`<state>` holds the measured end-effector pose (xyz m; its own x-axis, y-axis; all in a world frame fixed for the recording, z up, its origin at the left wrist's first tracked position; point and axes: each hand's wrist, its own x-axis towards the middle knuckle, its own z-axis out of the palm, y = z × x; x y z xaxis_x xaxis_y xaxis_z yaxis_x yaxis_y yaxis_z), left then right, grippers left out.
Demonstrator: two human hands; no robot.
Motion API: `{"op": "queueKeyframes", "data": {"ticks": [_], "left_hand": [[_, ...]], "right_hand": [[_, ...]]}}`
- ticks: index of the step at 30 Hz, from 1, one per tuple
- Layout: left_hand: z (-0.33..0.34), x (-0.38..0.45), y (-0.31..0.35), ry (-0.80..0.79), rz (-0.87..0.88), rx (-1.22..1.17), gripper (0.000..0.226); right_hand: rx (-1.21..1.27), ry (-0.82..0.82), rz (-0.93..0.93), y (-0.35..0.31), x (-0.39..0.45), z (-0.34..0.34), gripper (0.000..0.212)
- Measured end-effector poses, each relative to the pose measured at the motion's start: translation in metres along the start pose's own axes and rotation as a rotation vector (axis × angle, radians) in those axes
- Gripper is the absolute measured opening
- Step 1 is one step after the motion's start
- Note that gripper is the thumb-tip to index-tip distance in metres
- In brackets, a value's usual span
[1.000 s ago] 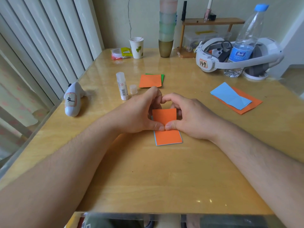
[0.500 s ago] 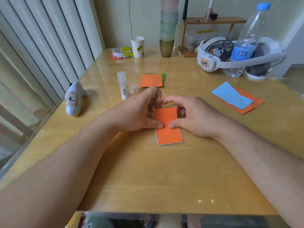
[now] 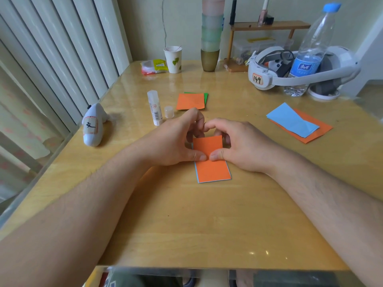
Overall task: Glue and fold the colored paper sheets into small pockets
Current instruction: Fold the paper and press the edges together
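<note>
The orange paper (image 3: 211, 162), blue-edged, lies near the table's (image 3: 186, 235) centre, partly folded. The left hand (image 3: 176, 141) and right hand (image 3: 238, 146) pinch its folded-over flap, thumbs pressing the crease. Farther off, one finished-looking orange-green piece (image 3: 191, 101) lies near the uncapped glue stick (image 3: 154, 107); blue and orange sheets (image 3: 298, 125) at right remain unfolded.

At your desk's (image 3: 165, 235) far edge you see a paper cup (image 3: 173, 59), stacked tumblers (image 3: 211, 36), a wooden shelf (image 3: 269, 25), a white headset (image 3: 267, 71) and a water bottle (image 3: 310, 52); a white controller (image 3: 93, 125) lies left.
</note>
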<state>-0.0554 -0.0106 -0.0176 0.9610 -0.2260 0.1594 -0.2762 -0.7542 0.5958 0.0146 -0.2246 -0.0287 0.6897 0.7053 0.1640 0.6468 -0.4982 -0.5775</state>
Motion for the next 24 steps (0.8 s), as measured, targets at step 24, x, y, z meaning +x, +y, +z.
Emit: {"op": "queueKeyframes", "data": {"ticks": [24], "left_hand": [[-0.0008,0.0008,-0.0052,-0.014,-0.013,-0.019,0.052]], "right_hand": [[-0.035,0.052,0.01,0.0034,0.0,-0.0027,0.052]]}}
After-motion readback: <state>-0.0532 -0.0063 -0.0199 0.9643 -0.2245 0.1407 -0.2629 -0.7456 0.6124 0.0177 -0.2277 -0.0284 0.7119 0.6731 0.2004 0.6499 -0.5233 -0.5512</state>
